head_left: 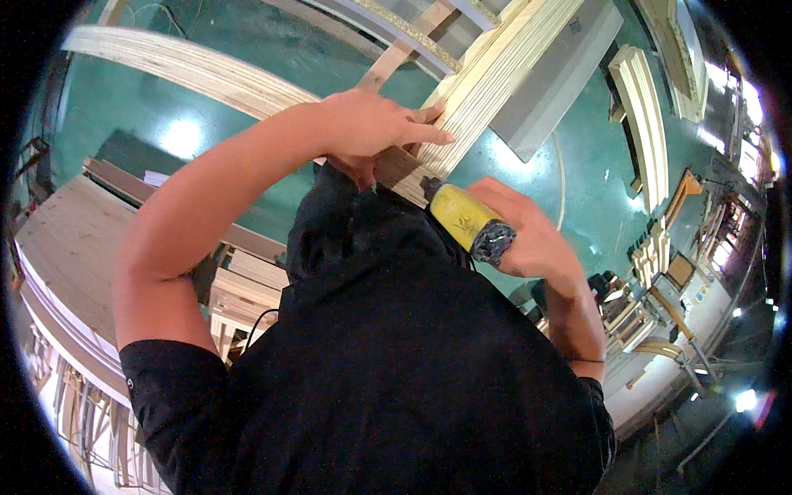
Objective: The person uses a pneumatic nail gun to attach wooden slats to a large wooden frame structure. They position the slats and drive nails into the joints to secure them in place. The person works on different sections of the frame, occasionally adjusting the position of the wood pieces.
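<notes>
My left hand [371, 124] lies across a long pale wooden board [198, 74] where it meets a stack of ridged planks [487, 82]. Its thumb is on the near side, and two fingers reach out onto the planks. My right hand [524, 227] grips a yellow power tool [464, 213] with black ends; its exact kind cannot be made out. The tool's dark nose is at the near face of the board's end, close to the corner. My black clothing covers the lower middle and hides what lies beneath.
A grey flat panel [553, 91] lies beside the planks. Farther right stands a curved-looking stack of timber [643, 124] on the green floor [528, 194]. Large stacked boards [74, 239] stand at left, with cut wood pieces [247, 285] near my left elbow.
</notes>
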The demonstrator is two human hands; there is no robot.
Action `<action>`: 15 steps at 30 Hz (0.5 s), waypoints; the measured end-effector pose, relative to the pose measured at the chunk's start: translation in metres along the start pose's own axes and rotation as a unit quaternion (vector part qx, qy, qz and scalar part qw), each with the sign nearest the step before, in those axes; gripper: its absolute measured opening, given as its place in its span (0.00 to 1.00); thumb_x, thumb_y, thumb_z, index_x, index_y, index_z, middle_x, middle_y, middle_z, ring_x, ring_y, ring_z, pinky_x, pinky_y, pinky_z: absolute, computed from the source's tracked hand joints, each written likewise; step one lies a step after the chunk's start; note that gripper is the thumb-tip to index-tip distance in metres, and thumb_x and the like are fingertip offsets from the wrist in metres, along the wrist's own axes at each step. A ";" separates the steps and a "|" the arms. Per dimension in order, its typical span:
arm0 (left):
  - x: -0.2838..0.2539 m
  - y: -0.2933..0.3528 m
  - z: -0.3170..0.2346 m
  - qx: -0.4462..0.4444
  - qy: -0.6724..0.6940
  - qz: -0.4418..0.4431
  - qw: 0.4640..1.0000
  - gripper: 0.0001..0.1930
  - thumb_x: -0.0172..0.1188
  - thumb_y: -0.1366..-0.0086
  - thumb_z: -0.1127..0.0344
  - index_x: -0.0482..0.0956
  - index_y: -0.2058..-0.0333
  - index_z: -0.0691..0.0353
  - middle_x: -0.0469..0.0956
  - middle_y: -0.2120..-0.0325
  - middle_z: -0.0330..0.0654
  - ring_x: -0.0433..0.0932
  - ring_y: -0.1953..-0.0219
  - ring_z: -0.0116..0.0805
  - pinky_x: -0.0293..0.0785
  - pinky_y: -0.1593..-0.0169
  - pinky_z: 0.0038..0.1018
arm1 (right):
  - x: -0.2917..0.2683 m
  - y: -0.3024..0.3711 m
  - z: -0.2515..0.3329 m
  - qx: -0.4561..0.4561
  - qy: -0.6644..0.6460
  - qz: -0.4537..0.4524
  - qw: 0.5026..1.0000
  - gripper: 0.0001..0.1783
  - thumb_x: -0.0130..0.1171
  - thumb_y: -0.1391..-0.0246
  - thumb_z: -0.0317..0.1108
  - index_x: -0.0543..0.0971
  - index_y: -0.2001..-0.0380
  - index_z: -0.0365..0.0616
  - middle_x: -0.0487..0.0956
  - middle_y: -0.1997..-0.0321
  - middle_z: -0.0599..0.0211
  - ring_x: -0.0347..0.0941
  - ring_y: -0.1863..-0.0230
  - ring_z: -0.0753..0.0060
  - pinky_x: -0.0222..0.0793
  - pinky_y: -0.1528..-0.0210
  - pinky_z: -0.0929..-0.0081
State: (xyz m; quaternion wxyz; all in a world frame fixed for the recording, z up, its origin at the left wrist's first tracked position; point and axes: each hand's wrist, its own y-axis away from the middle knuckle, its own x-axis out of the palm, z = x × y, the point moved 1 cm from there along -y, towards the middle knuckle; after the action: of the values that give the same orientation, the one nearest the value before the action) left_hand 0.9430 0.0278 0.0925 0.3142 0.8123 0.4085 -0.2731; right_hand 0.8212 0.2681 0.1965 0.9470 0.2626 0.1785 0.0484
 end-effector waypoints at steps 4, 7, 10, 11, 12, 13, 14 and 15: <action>0.009 -0.001 0.005 0.004 0.000 -0.018 1.000 0.67 0.85 0.66 0.64 0.54 0.26 0.35 0.67 0.32 0.41 0.80 0.43 0.50 0.81 0.45 0.44 | 0.022 -0.001 -0.006 0.019 -0.011 -0.049 0.999 0.29 0.71 0.56 0.29 0.76 0.48 0.37 0.77 0.53 0.57 0.75 0.53 0.59 0.71 0.46 0.66; 0.014 -0.004 0.009 -0.003 -0.005 -0.016 1.000 0.67 0.85 0.66 0.63 0.53 0.26 0.36 0.73 0.36 0.45 0.81 0.45 0.51 0.81 0.45 0.44 | 0.023 -0.002 -0.002 -0.002 0.064 -0.078 0.995 0.31 0.74 0.55 0.32 0.75 0.46 0.37 0.78 0.49 0.57 0.76 0.50 0.62 0.70 0.43 0.67; 0.015 -0.002 0.009 0.014 -0.009 -0.029 0.999 0.67 0.86 0.65 0.63 0.52 0.26 0.35 0.72 0.35 0.47 0.80 0.45 0.53 0.81 0.44 0.44 | 0.019 -0.001 -0.005 0.037 0.095 -0.059 0.993 0.34 0.75 0.54 0.32 0.75 0.43 0.37 0.78 0.45 0.57 0.76 0.47 0.63 0.70 0.41 0.68; 0.014 -0.001 0.008 0.025 -0.010 -0.039 0.999 0.67 0.86 0.65 0.62 0.52 0.26 0.35 0.71 0.34 0.47 0.80 0.45 0.54 0.81 0.44 0.44 | 0.021 0.002 -0.006 0.040 0.111 -0.064 0.991 0.35 0.76 0.54 0.32 0.74 0.42 0.38 0.78 0.45 0.57 0.77 0.47 0.64 0.71 0.41 0.68; 0.017 -0.003 0.009 0.020 -0.022 -0.036 0.999 0.67 0.86 0.65 0.62 0.52 0.26 0.35 0.70 0.34 0.48 0.80 0.44 0.54 0.80 0.44 0.44 | 0.021 0.002 -0.006 0.044 0.110 -0.059 0.991 0.37 0.76 0.54 0.31 0.73 0.40 0.39 0.78 0.44 0.57 0.77 0.46 0.64 0.71 0.41 0.68; 0.017 -0.005 0.009 0.014 -0.034 -0.033 0.999 0.67 0.86 0.65 0.62 0.52 0.26 0.35 0.70 0.34 0.48 0.80 0.44 0.54 0.80 0.44 0.45 | 0.021 0.003 -0.006 0.047 0.108 -0.055 0.991 0.38 0.76 0.54 0.31 0.72 0.39 0.39 0.78 0.44 0.57 0.77 0.46 0.64 0.71 0.41 0.68; 0.018 -0.005 0.009 0.011 -0.035 -0.029 0.999 0.68 0.86 0.65 0.61 0.52 0.26 0.35 0.69 0.33 0.48 0.80 0.44 0.54 0.80 0.44 0.45 | 0.020 0.001 -0.004 0.050 0.090 -0.042 0.994 0.39 0.77 0.54 0.30 0.71 0.38 0.40 0.79 0.43 0.57 0.77 0.45 0.64 0.71 0.41 0.68; 0.019 -0.005 0.009 0.007 -0.036 -0.027 0.999 0.68 0.86 0.65 0.61 0.52 0.26 0.35 0.69 0.33 0.49 0.80 0.44 0.54 0.80 0.44 0.45 | 0.019 0.001 -0.003 0.054 0.072 -0.029 0.996 0.40 0.77 0.54 0.30 0.70 0.37 0.41 0.79 0.43 0.57 0.77 0.45 0.64 0.72 0.40 0.68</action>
State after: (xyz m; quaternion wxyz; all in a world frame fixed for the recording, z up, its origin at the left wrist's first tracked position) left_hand 0.9465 0.0328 0.0718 0.3158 0.7928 0.4164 -0.3135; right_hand 0.8383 0.2736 0.1886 0.9173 0.3038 0.2558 0.0300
